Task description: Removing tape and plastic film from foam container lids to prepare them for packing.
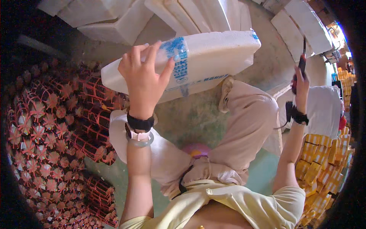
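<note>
In front of my knees a white foam box stands tilted on the floor, with clear tape bearing blue writing around it. My left hand rests on its upper left part, fingers spread, thumb and fingertips at the tape. Off to the right, away from the box, my right hand is closed around the dark handle of a tool, whose narrow dark blade or shaft points up. The exact kind of tool cannot be told. Both wrists wear black bands.
Bundles in red netting are piled at the left. More white foam boxes stand beyond the held one, and others at the upper right. A white sack-like item and stacked yellow-and-white packs lie at the right.
</note>
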Motion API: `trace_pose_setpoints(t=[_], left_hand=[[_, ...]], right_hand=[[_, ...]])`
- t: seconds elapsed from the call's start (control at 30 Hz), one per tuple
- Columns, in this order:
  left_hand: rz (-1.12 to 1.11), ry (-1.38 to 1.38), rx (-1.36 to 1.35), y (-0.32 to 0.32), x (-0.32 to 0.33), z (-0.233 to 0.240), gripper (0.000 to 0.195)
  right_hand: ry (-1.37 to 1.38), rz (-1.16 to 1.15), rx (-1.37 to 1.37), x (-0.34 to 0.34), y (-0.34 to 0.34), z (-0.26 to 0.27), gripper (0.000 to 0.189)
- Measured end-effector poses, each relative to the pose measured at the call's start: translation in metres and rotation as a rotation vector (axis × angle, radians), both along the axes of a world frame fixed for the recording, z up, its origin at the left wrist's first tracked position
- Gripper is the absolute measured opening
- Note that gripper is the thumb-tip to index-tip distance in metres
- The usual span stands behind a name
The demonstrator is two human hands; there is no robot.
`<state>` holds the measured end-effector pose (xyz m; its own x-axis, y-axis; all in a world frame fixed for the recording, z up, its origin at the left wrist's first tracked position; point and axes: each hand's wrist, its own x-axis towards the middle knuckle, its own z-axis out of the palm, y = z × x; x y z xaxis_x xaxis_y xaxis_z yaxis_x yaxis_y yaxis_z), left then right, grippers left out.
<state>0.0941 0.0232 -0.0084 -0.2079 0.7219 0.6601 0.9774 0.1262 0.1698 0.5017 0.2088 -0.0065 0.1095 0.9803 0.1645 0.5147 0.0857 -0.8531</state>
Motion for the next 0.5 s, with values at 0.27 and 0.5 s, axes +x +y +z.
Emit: trace_pose_setpoints(t=[0.27,0.5], left_hand=[[-0.117,-0.098,-0.034,-0.003,0.015,0.002,0.031],[-0.191,-0.097,0.021,-0.002,0.019,-0.002,0.018]], right_hand=[[-0.189,0.595,-0.105,-0.208,-0.047,0.036,0.040],[-0.186,0.790,-0.132,-0.212,-0.054,0.029,0.051]])
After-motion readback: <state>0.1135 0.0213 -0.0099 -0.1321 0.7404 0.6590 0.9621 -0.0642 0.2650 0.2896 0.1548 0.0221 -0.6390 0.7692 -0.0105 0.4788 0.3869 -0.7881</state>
